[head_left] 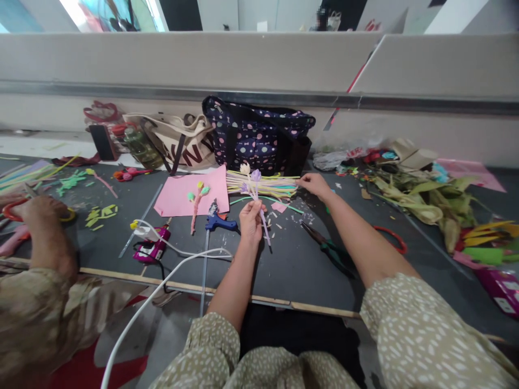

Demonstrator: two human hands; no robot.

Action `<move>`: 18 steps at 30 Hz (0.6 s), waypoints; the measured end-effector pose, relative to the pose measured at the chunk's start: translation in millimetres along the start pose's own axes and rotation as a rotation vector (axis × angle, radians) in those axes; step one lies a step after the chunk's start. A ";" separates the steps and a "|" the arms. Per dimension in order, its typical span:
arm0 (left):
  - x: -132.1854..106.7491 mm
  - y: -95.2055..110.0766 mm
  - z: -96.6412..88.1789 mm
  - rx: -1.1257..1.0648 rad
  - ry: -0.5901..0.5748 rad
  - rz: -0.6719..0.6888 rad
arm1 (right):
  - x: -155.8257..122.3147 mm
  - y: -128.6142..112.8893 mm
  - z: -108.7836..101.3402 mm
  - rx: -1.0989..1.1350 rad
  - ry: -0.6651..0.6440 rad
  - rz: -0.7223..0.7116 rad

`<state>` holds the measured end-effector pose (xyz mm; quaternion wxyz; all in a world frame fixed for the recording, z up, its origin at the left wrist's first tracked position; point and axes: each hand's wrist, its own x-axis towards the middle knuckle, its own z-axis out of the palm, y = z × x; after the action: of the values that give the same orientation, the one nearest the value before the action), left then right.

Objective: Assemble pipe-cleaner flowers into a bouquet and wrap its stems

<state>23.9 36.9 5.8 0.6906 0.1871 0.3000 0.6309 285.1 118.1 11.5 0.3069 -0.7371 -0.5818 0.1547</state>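
My left hand [252, 220] pinches the stem of a pipe cleaner flower sprig [263, 224]. The sprig is lilac, with pale purple and cream blossoms at its top, and leans slightly to the left. A bundle of pipe cleaners [271, 186] in yellow, pink, green and white lies just behind it. My right hand [315, 186] is at the right ends of that bundle, fingertips closed on a pipe cleaner; the exact grip is partly hidden. Left of my left hand lie a blue glue gun [221, 222] and a pink sprig with yellow and green buds [196, 205] on a pink sheet [172, 199].
Green-handled pliers [330, 248] and orange-handled scissors [393, 237] lie near my right forearm. A white cable [162, 283] crosses the table edge. Bags [259, 132] stand at the back. Dry husks [430, 200] are heaped right. A co-worker's hand [44, 210] holds scissors at left.
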 end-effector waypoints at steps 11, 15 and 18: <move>3.4 -0.6 -2.6 -0.005 -0.042 0.039 | -31.0 -4.8 24.0 0.146 0.154 0.031; 5.8 -2.0 -3.7 0.009 -0.074 0.056 | -46.6 -10.6 35.2 0.158 0.252 0.128; 5.9 -2.7 -3.5 0.020 -0.087 0.057 | -55.5 -13.8 34.7 0.161 0.304 0.174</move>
<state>23.8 41.9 0.5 0.6826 0.2298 0.2707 0.6387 239.1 76.6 -13.4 0.4347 -0.7726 -0.4484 0.1139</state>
